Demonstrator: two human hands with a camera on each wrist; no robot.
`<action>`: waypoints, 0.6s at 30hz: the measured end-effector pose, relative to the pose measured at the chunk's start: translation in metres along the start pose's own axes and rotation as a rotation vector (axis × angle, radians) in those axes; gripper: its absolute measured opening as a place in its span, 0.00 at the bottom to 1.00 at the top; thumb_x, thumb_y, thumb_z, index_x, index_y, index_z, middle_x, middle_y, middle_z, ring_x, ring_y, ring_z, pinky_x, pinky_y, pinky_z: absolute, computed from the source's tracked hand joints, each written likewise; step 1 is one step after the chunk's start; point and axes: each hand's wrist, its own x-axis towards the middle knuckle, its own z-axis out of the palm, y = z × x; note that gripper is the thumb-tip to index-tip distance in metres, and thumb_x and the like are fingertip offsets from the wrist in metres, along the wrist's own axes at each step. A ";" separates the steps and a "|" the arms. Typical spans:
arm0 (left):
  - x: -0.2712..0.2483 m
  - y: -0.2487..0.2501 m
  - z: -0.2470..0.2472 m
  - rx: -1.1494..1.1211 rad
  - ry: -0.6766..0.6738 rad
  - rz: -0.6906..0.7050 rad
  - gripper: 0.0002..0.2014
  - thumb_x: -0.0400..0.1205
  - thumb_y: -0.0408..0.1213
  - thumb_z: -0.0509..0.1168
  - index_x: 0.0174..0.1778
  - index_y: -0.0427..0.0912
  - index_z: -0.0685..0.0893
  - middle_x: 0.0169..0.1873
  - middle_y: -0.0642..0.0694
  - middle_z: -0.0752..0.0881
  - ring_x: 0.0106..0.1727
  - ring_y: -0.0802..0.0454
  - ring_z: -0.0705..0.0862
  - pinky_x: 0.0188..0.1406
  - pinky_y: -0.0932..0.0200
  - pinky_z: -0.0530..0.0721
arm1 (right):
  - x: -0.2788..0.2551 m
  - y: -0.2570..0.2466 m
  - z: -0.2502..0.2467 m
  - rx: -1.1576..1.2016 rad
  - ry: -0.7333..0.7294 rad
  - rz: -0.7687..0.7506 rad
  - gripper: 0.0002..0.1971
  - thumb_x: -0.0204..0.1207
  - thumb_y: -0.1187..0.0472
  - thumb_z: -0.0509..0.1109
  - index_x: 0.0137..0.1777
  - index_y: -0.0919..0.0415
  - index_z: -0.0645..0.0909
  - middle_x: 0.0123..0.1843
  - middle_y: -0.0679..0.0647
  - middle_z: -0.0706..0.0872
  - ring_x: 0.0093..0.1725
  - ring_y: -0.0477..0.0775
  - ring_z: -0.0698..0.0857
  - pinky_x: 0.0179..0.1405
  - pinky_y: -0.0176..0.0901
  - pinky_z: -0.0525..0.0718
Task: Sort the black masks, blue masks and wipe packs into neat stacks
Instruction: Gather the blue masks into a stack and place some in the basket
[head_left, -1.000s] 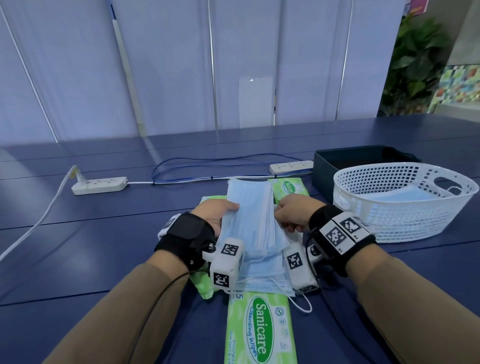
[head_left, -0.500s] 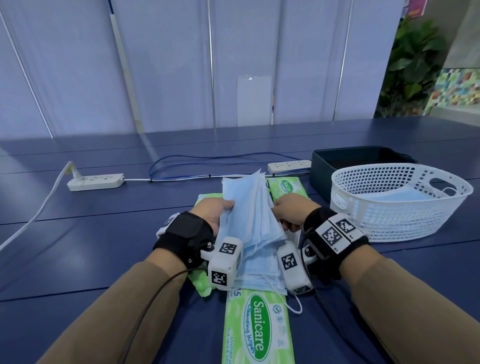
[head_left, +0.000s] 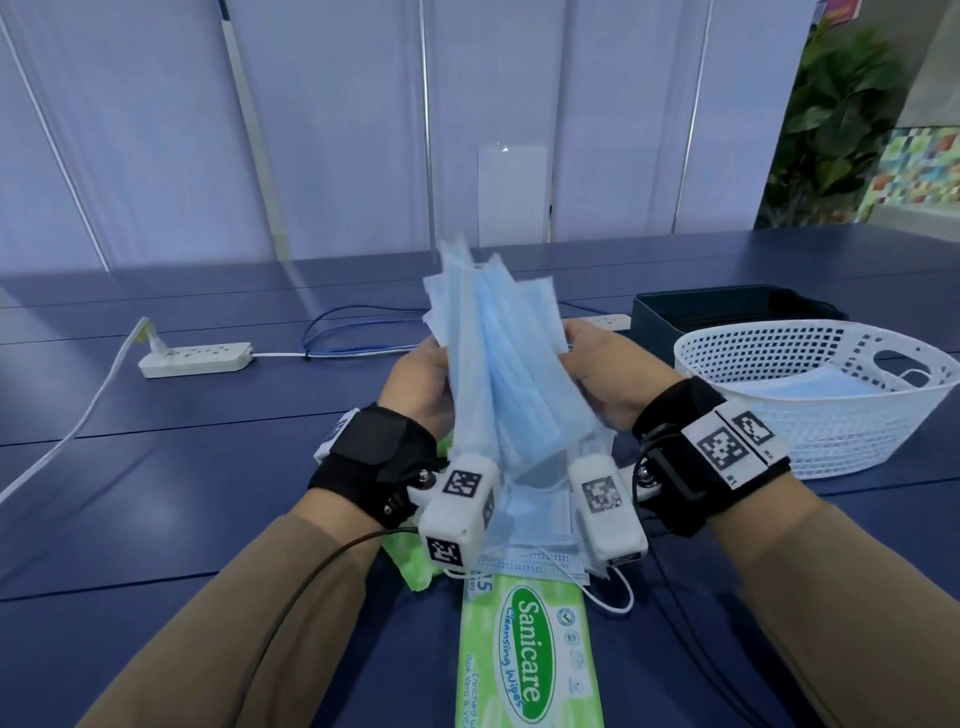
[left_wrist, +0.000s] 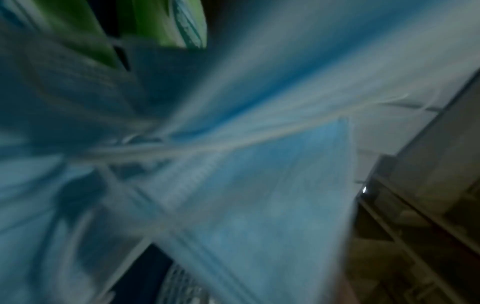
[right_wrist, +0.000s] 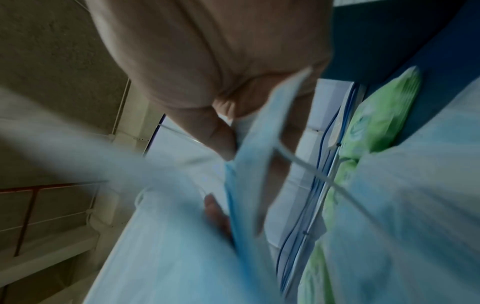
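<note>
1. Blurring spoils both wrist views: the left wrist view shows only smeared blue mask fabric and a green corner of a wipe pack, with no fingers to be made out.
2. Both hands clamp one fanned bundle of blue masks, raised off the worktop and tilted up; the left hand grips its left edge, the right hand its right edge, thumb pressed on the fabric in the right wrist view.
3. More blue masks lie flat under the wrists, partly hidden by the wrist cameras, an ear loop trailing out.
4. A Sanicare wipe pack lies nearest the person, cut off by the bottom edge; another green pack peeks out under the left wrist.
5. At right, a white basket holds a blue mask; a dark box stands just behind it, contents unclear.
6. A power strip and cables lie at far left; bare worktop spreads to the left of the hands.
</note>
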 end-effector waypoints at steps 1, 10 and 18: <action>0.000 -0.002 0.003 -0.042 -0.031 -0.018 0.15 0.84 0.28 0.58 0.64 0.27 0.79 0.47 0.36 0.88 0.49 0.41 0.87 0.57 0.47 0.85 | -0.001 -0.001 0.003 -0.015 -0.035 0.001 0.18 0.75 0.67 0.67 0.65 0.57 0.76 0.59 0.68 0.86 0.46 0.64 0.85 0.47 0.61 0.83; -0.023 0.013 0.016 -0.270 -0.358 -0.277 0.32 0.88 0.40 0.40 0.54 0.17 0.82 0.53 0.20 0.84 0.55 0.30 0.86 0.56 0.41 0.84 | -0.010 -0.002 0.004 0.275 -0.191 0.005 0.16 0.84 0.64 0.57 0.70 0.63 0.74 0.55 0.60 0.84 0.49 0.61 0.84 0.55 0.58 0.83; -0.008 0.035 -0.020 0.025 0.136 -0.024 0.20 0.84 0.31 0.56 0.29 0.33 0.86 0.26 0.42 0.84 0.26 0.47 0.84 0.25 0.59 0.82 | -0.007 0.014 -0.015 -0.337 -0.073 0.346 0.20 0.82 0.49 0.63 0.39 0.67 0.78 0.27 0.59 0.79 0.23 0.55 0.80 0.23 0.39 0.79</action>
